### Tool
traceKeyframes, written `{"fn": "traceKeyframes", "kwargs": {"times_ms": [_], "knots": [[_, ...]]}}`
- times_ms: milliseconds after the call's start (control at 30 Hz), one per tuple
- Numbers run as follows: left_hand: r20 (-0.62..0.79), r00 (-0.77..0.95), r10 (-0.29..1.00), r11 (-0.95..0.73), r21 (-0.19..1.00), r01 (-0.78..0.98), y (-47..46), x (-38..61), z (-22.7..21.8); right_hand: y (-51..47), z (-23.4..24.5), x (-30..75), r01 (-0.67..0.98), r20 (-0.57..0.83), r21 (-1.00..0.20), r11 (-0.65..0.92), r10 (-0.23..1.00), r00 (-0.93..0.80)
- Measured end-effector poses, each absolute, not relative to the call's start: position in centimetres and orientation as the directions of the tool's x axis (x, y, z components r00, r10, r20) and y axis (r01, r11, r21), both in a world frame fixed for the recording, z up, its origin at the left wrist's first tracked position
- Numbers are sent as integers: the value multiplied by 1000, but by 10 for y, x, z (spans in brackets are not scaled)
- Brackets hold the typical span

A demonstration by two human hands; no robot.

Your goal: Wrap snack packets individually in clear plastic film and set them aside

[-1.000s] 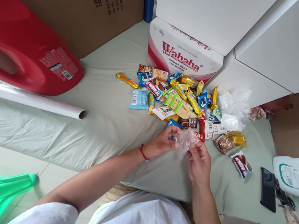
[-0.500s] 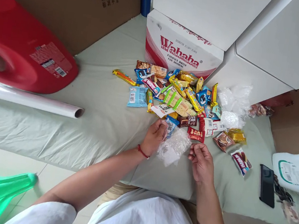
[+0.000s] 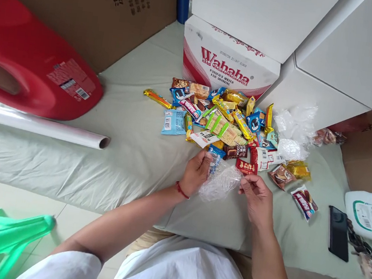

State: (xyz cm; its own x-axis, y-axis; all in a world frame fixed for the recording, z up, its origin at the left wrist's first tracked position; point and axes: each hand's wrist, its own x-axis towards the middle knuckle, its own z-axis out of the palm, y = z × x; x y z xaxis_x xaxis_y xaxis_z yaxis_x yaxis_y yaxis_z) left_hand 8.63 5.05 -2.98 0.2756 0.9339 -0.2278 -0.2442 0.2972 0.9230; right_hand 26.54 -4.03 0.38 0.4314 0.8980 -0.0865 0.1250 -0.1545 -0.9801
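Note:
Between my hands hangs a crumpled clear plastic bag [image 3: 222,181]. My left hand [image 3: 196,171] is closed, pinching the bag's left edge. At its right edge, my right hand [image 3: 256,198] pinches the film between thumb and fingers. Just behind the bag, a blue snack packet [image 3: 216,153] shows partly through the film. Beyond it spreads a pile of wrapped snacks, with a green-striped cracker pack [image 3: 226,130], a dark cocoa packet [image 3: 236,151] and a red packet [image 3: 247,166] nearest the bag.
More crumpled clear plastic [image 3: 294,130] lies right of the pile. A Wahaba-style white and red carton [image 3: 229,61] stands behind. Left are a red jug [image 3: 40,58] and a white roll [image 3: 38,125]. Right are a phone [image 3: 339,234], keys [image 3: 358,240] and a white bottle [image 3: 371,214].
My right hand has moved up and closed on the bag's right edge, from just beside it. My left hand keeps its pinch. The whole view has shifted slightly.

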Motion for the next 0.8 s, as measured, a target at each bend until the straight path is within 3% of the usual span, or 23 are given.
{"fn": "traceKeyframes", "kwargs": {"times_ms": [167,333,567,800], "knots": [[-248,272,930,314,920,-235,52,84,-26,-54,2,280,161,-76,-975,-155,908,413],[-262,243,934,326,903,-281,57,84,-25,-65,12,289,-103,-245,-969,-224,850,466],[-248,215,944,308,895,-321,64,81,-24,-75,23,317,-367,-362,-913,-180,772,522],[-199,159,967,234,942,-241,71,72,-27,-96,28,345,-352,-474,-871,-341,768,430]]}}
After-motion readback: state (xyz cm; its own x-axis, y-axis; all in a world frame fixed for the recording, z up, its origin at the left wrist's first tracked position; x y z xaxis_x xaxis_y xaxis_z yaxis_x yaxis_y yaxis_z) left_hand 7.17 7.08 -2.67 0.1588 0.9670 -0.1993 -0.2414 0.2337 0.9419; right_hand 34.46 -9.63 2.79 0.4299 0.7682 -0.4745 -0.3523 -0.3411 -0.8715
